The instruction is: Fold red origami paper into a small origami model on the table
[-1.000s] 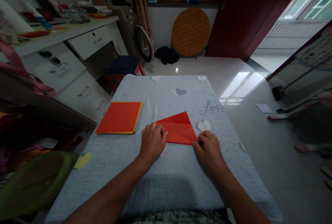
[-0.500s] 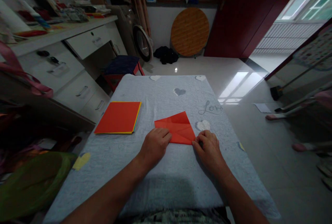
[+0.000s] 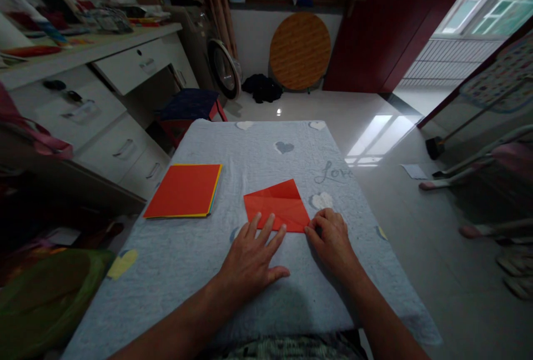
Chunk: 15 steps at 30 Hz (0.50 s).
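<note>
Now; 2 hands (image 3: 252,255) (image 3: 333,236) on 1 folded sht (image 3: 278,202); 1 ppr stack (image 3: 185,190)

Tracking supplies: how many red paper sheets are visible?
2: one folded red sheet, touched by the left hand and right hand; one flat red sheet topping the paper stack at left. More may hide inside.

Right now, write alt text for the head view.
The left hand spreads its fingers over the near edge of a folded red paper while the right hand holds its near right corner. A paper stack lies to the left on the same pale cloth.
</note>
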### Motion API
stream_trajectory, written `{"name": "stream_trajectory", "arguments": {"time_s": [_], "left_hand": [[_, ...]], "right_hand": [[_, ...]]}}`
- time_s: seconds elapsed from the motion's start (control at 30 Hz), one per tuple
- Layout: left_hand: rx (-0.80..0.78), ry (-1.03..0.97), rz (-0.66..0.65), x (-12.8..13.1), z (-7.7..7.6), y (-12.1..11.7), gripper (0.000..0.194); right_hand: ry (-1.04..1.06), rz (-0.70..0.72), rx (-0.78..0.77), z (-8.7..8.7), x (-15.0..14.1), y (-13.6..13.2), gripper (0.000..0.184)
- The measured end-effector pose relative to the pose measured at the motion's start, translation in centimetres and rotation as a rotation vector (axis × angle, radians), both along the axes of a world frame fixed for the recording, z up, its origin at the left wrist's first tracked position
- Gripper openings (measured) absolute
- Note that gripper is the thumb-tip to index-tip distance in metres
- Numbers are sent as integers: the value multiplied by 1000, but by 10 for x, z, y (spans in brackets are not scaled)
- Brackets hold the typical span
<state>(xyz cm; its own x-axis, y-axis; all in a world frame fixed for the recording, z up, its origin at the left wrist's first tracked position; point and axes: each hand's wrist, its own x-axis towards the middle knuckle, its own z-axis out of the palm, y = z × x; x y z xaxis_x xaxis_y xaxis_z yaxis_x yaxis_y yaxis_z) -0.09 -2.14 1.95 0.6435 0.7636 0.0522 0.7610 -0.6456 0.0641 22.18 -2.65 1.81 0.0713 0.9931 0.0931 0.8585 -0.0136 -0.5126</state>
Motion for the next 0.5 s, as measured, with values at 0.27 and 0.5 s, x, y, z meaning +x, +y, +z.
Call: {"name": "stream_trajectory", "arguments": {"time_s": [0.27,0.5], "left_hand": [[-49,25,17,4,3,-1,86],[-46,36,30,7,2,-2,87]], "right_hand": [[3,5,7,-2,1,0,15],[-59,-16,44,-5,0,-3,15]]}}
